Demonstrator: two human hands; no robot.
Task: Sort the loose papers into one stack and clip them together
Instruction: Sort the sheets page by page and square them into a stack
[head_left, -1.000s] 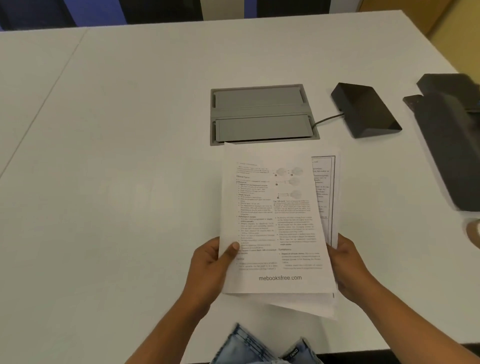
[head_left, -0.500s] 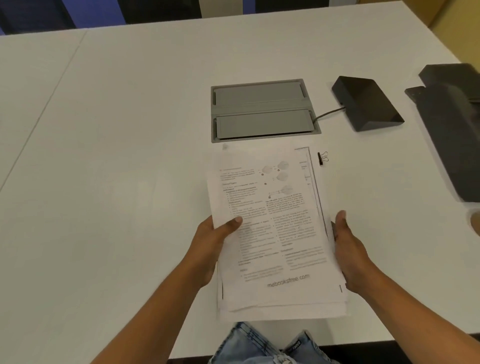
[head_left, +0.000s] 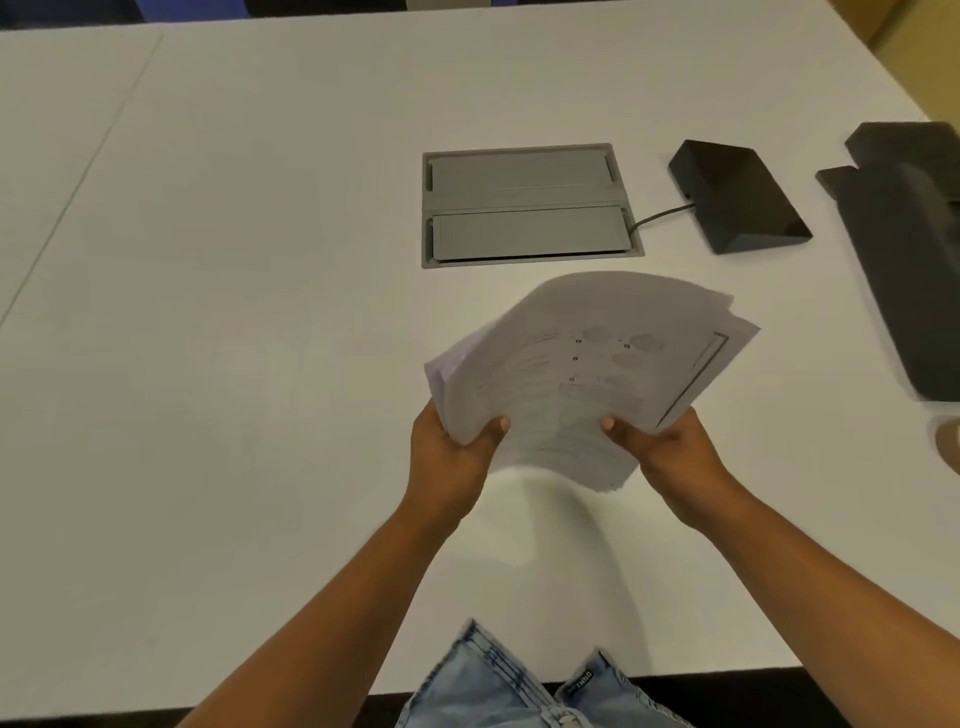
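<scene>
We count two grips, both closed on the one bundle. The left grip (head_left: 452, 457) pinches the papers (head_left: 597, 364) at their seven o'clock corner with the thumb on top, and the right grip (head_left: 670, 454) pinches the five o'clock corner the same way. The papers form a single loose stack, fanned at the far edge and tilted up off the tabletop (head_left: 260, 270), with a soft shadow beneath them. They are too blurred for us to count the sheets, and only faint print and a ruled border show on top.

At twelve o'clock from the stack we find one grey hatch (head_left: 524, 205) set flush in the tabletop, with two flaps. At one o'clock sits one dark wedge (head_left: 737, 195), and one cable (head_left: 660, 215) runs from it to the hatch. At three o'clock one larger dark slab (head_left: 904, 249) is cut off by the frame. At six o'clock, one pair of pale jeans (head_left: 493, 686) shows below the near edge.

The tabletop is white and matte, and one seam (head_left: 78, 182) crosses it at nine o'clock. A yellow wall (head_left: 919, 31) shows at one o'clock, beyond the far corner.
</scene>
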